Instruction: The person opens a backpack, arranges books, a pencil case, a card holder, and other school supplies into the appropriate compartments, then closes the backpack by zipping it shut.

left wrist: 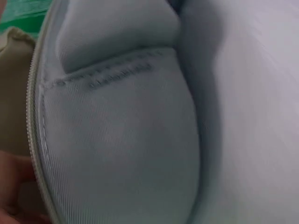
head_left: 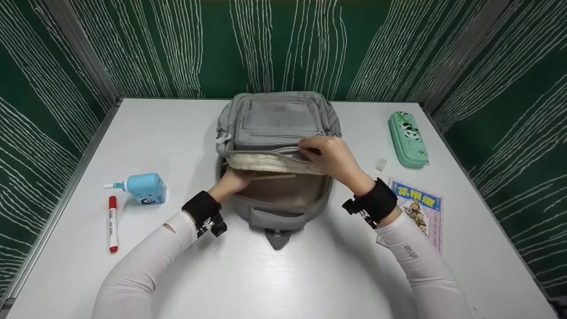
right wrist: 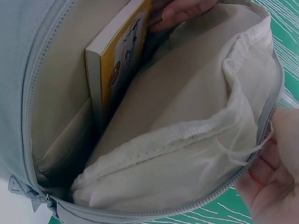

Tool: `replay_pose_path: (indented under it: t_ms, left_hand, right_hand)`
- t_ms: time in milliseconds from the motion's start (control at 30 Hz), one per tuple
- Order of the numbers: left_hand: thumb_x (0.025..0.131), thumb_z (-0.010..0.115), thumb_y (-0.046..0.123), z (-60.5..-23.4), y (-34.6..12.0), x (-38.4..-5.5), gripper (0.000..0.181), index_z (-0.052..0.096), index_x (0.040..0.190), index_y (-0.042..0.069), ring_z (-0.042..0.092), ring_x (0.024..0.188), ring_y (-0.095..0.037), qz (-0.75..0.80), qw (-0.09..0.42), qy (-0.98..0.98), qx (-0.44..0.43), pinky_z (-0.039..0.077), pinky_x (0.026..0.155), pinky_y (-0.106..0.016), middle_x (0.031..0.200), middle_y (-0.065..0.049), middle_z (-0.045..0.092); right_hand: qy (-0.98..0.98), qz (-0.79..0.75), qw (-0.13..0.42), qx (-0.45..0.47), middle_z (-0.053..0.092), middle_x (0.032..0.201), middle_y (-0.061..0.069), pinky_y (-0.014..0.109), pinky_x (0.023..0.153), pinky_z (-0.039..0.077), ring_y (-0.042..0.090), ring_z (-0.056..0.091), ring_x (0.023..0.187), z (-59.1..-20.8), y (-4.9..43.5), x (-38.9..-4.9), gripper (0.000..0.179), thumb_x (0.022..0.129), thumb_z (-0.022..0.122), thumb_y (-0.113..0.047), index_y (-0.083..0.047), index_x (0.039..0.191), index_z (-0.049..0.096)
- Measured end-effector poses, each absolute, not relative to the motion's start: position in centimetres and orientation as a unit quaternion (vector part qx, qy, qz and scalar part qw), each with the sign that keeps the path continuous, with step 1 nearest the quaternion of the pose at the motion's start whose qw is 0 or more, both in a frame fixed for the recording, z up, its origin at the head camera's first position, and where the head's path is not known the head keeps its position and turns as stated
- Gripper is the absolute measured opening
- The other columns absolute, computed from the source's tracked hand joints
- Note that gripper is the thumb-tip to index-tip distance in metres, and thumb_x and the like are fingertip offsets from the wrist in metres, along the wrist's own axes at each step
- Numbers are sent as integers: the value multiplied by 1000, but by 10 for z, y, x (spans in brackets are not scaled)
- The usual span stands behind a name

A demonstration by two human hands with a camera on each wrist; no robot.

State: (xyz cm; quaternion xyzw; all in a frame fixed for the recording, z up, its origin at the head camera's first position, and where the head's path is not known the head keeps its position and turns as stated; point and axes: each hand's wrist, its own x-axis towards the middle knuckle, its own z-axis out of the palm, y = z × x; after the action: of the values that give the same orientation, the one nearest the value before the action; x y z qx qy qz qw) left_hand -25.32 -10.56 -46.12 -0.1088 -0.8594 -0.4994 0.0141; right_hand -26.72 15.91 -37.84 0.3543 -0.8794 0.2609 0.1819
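A grey backpack (head_left: 283, 117) lies on the white table, its main compartment unzipped. My right hand (head_left: 332, 157) grips the zippered edge of the opening flap (right wrist: 187, 135) and holds it up, showing the beige lining. Inside the compartment, my left hand (head_left: 239, 179) is at one end of a book (right wrist: 110, 65) with a yellow cover. Its fingers (right wrist: 182, 11) lie against the cover in the right wrist view; the thumb's side of the grip is hidden. In the left wrist view, the backpack's grey outer side (left wrist: 121, 140) fills the middle.
On the left are a light blue bottle (head_left: 146, 188) with a white nozzle and a red-capped marker (head_left: 113, 223). To the right lie a green panda pencil case (head_left: 408, 139), a small eraser-like block (head_left: 381, 165) and a colourful booklet (head_left: 418, 208), partly under my right forearm.
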Motion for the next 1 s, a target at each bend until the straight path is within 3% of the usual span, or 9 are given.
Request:
replay_pose_path:
  t_ms: [100, 200, 333, 433, 600, 833, 933, 1000]
  left_hand:
    - [96, 62, 5, -458, -113, -244, 54, 42, 141, -17, 45, 141, -50, -489, 25, -860, -145, 36, 123, -55, 145, -37, 48]
    - [96, 62, 5, -453, -124, -236, 50, 48, 141, -13, 57, 130, -45, -453, -9, -879, -146, 46, 115, -53, 141, -34, 56]
    - [97, 61, 11, -440, -140, -218, 36, 64, 129, -5, 70, 102, -36, -353, -60, -923, -142, 58, 94, -49, 123, -25, 71]
    - [98, 63, 18, -431, -149, -206, 29, 72, 119, 1, 73, 98, -32, -321, -60, -934, -144, 59, 90, -48, 114, -17, 77]
    - [99, 63, 29, -411, -157, -200, 28, 76, 111, 7, 75, 98, -29, -312, 7, -940, -136, 59, 86, -48, 106, -10, 80]
    - [98, 68, 35, -384, -155, -206, 25, 81, 95, 14, 74, 76, -22, -314, 175, -926, -113, 53, 62, -39, 86, -4, 81]
    - [95, 74, 35, -378, -147, -212, 23, 80, 96, 13, 74, 79, -23, -305, 201, -921, -134, 53, 62, -39, 91, -5, 81]
    - [92, 77, 37, -375, -140, -216, 26, 79, 101, 13, 75, 85, -25, -300, 193, -922, -149, 56, 67, -42, 99, -6, 81]
  right_hand:
    - [-878, 260, 185, 358, 80, 108, 12, 44, 95, 61, 29, 76, 106, -379, 159, -267, 15, 92, 75, -8, -5, 106, 79]
    - [-877, 258, 185, 361, 80, 108, 12, 43, 94, 61, 28, 76, 106, -381, 159, -267, 14, 93, 74, -7, -5, 106, 79]
    - [-876, 254, 185, 366, 80, 107, 11, 43, 92, 61, 27, 76, 104, -383, 159, -267, 13, 94, 73, -6, -5, 104, 79]
    - [-875, 253, 186, 368, 80, 106, 12, 43, 92, 62, 27, 77, 103, -384, 160, -267, 12, 93, 73, -6, -5, 103, 79]
    - [-874, 257, 194, 365, 80, 104, 12, 43, 92, 61, 28, 76, 102, -385, 163, -268, 13, 91, 75, -6, -4, 103, 79]
    - [-875, 254, 186, 368, 80, 106, 12, 43, 94, 61, 28, 76, 103, -389, 162, -265, 13, 92, 74, -6, -4, 104, 79]
    - [-877, 251, 184, 367, 80, 105, 11, 43, 93, 61, 27, 76, 103, -390, 160, -265, 13, 93, 74, -7, -5, 104, 79]
    - [-877, 251, 185, 366, 80, 105, 11, 43, 92, 61, 27, 76, 102, -391, 159, -264, 13, 93, 74, -7, -5, 104, 79]
